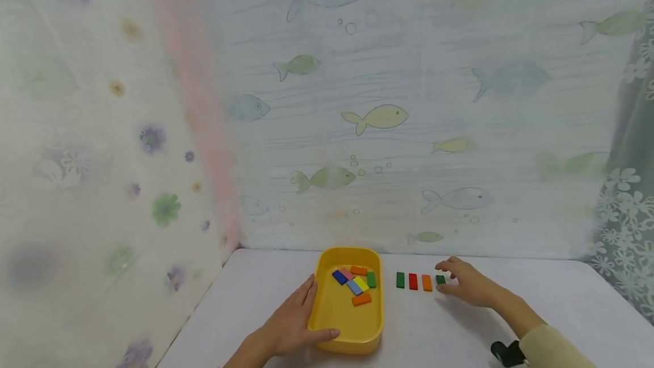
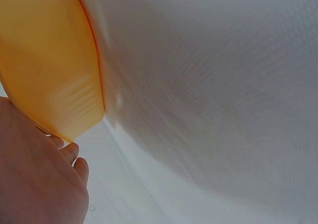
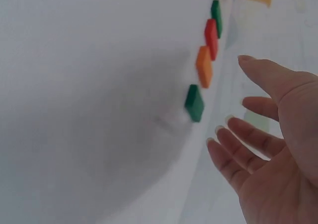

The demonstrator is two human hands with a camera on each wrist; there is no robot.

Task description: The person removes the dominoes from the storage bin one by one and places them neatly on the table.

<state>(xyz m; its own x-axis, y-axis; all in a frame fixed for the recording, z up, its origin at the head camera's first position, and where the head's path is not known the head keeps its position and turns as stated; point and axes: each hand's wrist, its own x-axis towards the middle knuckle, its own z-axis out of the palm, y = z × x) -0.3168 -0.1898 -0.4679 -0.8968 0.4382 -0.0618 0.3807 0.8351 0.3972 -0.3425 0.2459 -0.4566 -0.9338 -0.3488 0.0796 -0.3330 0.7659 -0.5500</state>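
A yellow plastic tray (image 1: 347, 328) stands on the white table, holding several small coloured blocks, among them a blue block (image 1: 339, 277) and an orange block (image 1: 361, 299). My left hand (image 1: 293, 317) holds the tray at its left side, thumb over the near-left rim and fingers along the outer wall. To the tray's right, a row of upright-set blocks runs: green (image 1: 401, 280), red (image 1: 413, 281), orange (image 1: 427, 283) and green (image 3: 194, 104). Just beside the rightmost green block is my right hand (image 1: 467, 284), fingers spread apart from the thumb, nothing between them in the right wrist view.
A black object (image 1: 507, 353) shows at the right wrist, by the beige sleeve (image 1: 554, 348). Behind the table (image 1: 541, 283) hangs a pale curtain with fish drawings (image 1: 380, 117). A flower-patterned curtain (image 1: 166, 209) borders the left side.
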